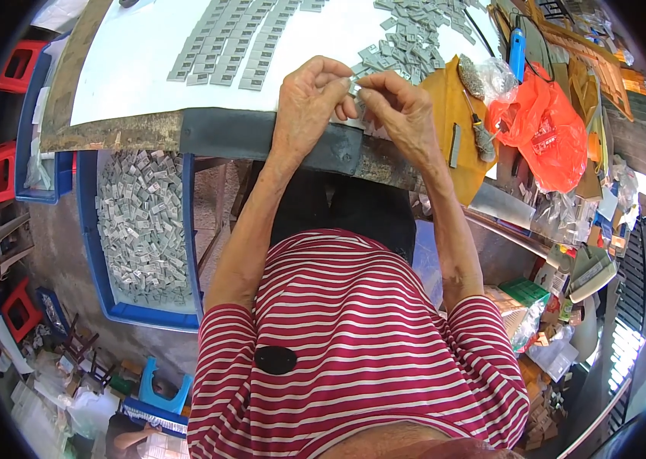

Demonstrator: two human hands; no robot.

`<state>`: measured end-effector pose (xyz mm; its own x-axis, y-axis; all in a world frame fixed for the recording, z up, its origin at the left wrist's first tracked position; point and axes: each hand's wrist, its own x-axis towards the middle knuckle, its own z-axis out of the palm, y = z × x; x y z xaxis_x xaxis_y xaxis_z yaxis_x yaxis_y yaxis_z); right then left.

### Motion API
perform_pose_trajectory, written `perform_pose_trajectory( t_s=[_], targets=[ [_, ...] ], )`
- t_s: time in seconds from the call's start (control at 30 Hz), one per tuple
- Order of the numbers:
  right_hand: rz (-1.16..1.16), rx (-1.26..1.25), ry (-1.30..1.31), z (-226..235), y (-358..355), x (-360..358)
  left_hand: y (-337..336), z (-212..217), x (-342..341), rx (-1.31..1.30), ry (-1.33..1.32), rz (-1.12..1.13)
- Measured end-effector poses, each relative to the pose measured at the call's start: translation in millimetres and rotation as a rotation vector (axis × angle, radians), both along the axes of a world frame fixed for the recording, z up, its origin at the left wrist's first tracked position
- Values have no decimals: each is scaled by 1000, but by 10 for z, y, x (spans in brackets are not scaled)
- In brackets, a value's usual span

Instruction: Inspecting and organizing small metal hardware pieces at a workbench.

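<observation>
Pinched between bare left hand (308, 103) and bare right hand (404, 111), upper centre of frame: small pale-grey piece (353, 89), partly hidden. Grip lightly by edges; steady forearms over black-covered wooden table edge (220, 134).

Before you stands a white-topped work table (124, 80), with a flat dark-grey pad (220, 131) along its near edge. Your left hand (311, 99) and right hand (399, 103) meet above that edge, a small grey piece (353, 89) between their fingertips. Beyond and left of them lie rows of small grey rectangular pieces (258, 61); beyond and to the right, a loose heap of similar grey pieces (407, 50). Right of your right hand lies an ochre-yellow sheet (441, 99), bearing a narrow grey strip (455, 145); farther right is a red plastic bag (545, 145). Below the table's left part, a blue rectangular tray (87, 229) contains more small grey pieces (143, 222).
</observation>
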<state>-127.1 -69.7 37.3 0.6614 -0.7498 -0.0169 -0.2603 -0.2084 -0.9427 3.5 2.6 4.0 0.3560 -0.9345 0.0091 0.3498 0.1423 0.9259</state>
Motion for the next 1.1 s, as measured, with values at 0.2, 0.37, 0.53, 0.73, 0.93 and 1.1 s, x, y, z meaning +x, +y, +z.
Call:
perform_pose_trajectory(
  t_s=[0.2, 0.37, 0.53, 0.73, 0.93, 1.1],
  targets=[
    [88, -385, 14, -3, -8, 0, 4, 23, -4, 3, 0, 48],
    [103, -521, 63, -27, -41, 30, -2, 31, -9, 12, 7, 71],
    [121, -563, 51, -4, -84, 82, -15, 7, -24, -5, 18, 121],
    [9, -577, 88, -7, -229, 223, 10, 9, -62, 21, -72, 250],
    [-33, -761, 145, -266, -554, 584, 7, 4, -69, -8, -84, 293],
    [-35, -886, 237, -397, -666, 783, -13, -37, -69, -24, -124, 323]
  ],
)
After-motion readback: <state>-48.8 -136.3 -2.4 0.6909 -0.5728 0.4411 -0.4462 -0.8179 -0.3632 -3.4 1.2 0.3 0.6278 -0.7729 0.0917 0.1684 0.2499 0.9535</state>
